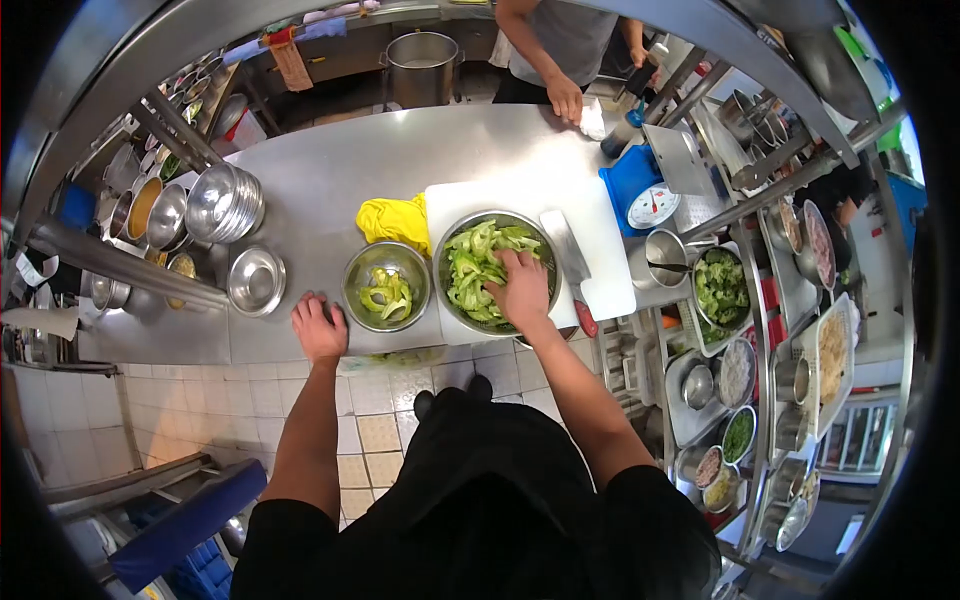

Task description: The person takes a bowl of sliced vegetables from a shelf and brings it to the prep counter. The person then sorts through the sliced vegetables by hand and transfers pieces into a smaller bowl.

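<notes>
My right hand [522, 290] reaches into a large metal bowl [440, 290] heaped with sliced green vegetable [475, 265]. Its fingers look spread and touch the top slices; the fingertips are partly hidden among them. My left hand [320, 325] lies on the steel counter near its front edge, fingers stretched out and nothing held. Between my hands stands a smaller metal bowl [350, 300] with a few paler green slices [386, 296] at its bottom. The large bowl sits on a white cutting board [600, 230]. A cleaver [566, 250] with a red handle lies right of it.
A yellow cloth [392, 220] lies behind the small bowl. Metal bowls [257, 282] stand left, with a stack [225, 202] beyond. A blue scale [640, 195] and ingredient shelves [735, 340] are at right. Across the counter [330, 160], a co-worker's hand [566, 98] touches its edge.
</notes>
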